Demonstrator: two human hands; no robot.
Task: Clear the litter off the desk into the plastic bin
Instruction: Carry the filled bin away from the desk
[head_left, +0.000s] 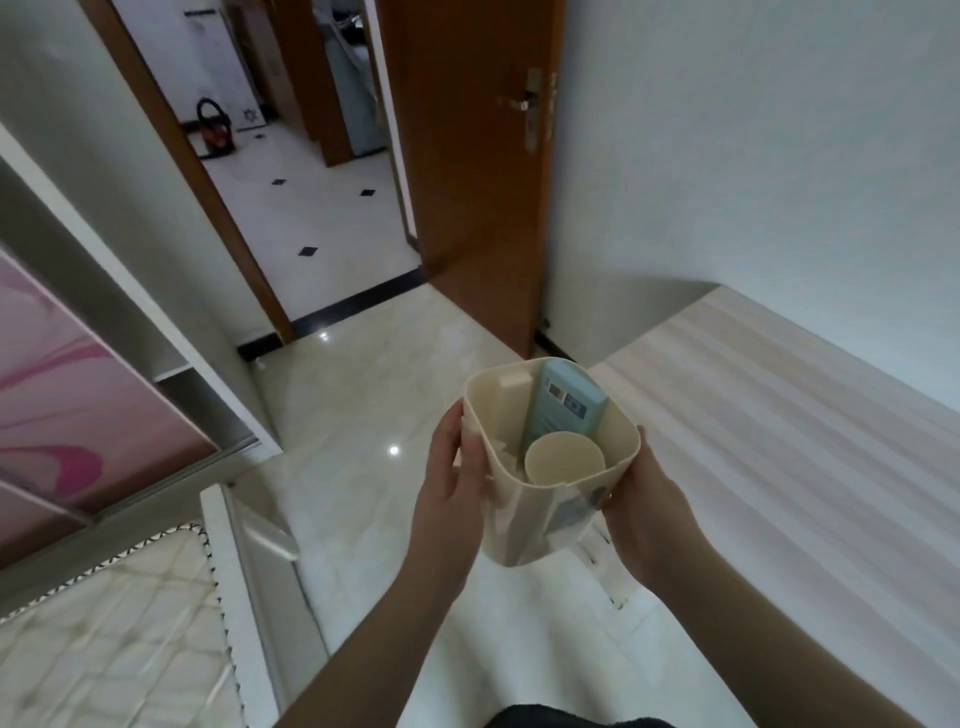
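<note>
We see the small cream plastic bin with rounded corners (545, 499) just right of the frame's centre, held in the air above the glossy pale tiled floor (363, 395), between both of our hands. Our left hand (451, 493) presses flat against the bin's left wall, fingers spread along its side and thumb near the rim; our right hand (647, 514) cups the right wall, fingers wrapped round the lower corner. Both hands are partly closed about the bin and hold nothing else. Inside the bin stand a pale blue rectangular packet (563, 405) leaning against the far wall, a cream rectangular block (511, 400) to its left, a round cream disc-like lid or cup (564, 460) nearest us, and some crumpled white scraps (506, 452) at lower left. The blue packet carries small dark printed squares near its top, too blurred to read. A grey-blue label on the bin's outer wall near our right hand is also unreadable. At the right of the frame lies the pale striped wooden desk top (779, 426). Above centre stands an open brown wooden door (478, 182) with a metal handle.
</note>
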